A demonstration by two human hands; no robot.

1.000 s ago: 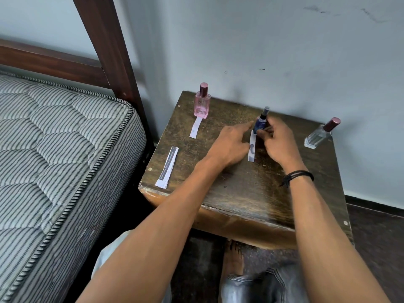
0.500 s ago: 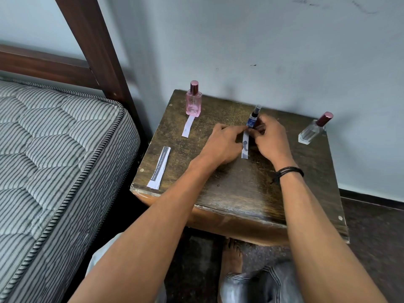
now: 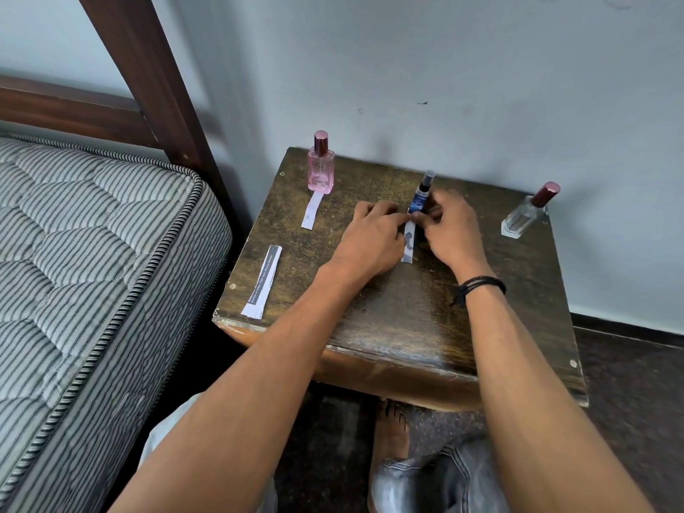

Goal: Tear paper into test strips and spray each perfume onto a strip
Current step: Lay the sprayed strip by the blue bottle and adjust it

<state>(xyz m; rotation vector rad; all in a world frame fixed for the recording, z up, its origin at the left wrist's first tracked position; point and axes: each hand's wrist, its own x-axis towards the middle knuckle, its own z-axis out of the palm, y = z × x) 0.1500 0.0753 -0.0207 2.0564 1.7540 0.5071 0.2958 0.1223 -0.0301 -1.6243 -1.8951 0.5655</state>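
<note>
On the dark wooden side table [image 3: 407,320] stand three perfumes. A pink bottle [image 3: 320,168] at the back left has a white strip [image 3: 311,211] lying in front of it. The small blue spray bottle [image 3: 422,196] stands at the back middle, with a wet, grey-stained strip [image 3: 408,248] in front of it. My right hand [image 3: 449,231] curls round the blue bottle's base. My left hand [image 3: 370,242] lies flat, its fingertips touching the top of that strip. A clear bottle [image 3: 525,212] with a maroon cap stands at the back right, with no strip by it.
A wider printed piece of paper [image 3: 262,281] lies near the table's front left corner. A striped mattress [image 3: 92,253] and dark wooden bed post [image 3: 155,79] are close on the left. The wall runs right behind the table. My knee and bare foot are below the front edge.
Both hands stay at the blue bottle and its strip with only small finger shifts. My left fingertips have closed in on the strip's top.
</note>
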